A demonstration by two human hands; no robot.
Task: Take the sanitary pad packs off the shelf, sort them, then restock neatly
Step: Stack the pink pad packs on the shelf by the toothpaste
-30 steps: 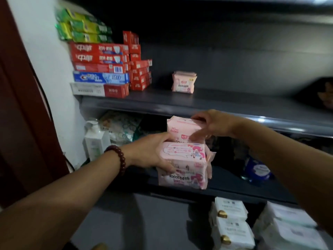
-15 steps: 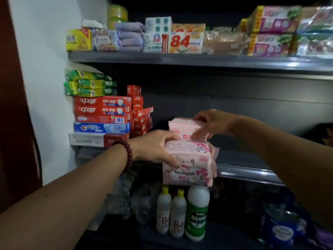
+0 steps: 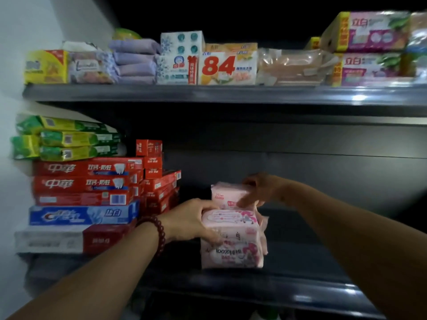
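Left hand, with a dark bead bracelet on its wrist, grips the stack of pink pad packs, with thumb and fingers clamped round the stack's left edge. The stack sits at 3 o'clock of that hand, over the middle shelf. Its base seems to rest on the board, though the blur leaves that unsure. A smaller top pack lies on the stack. The right hand, at 1 o'clock of the stack, holds that pack: its fingers curl over the pack's right end and one finger stretches down the front face. The stack is caught between the two hands, which are apart from each other.

At 9 o'clock of the left hand, against the wall, stands a pile of toothpaste boxes, with green ones on top, red below, then blue. At 12 o'clock runs the upper shelf, carrying purple packets and a box marked 84 among other goods.
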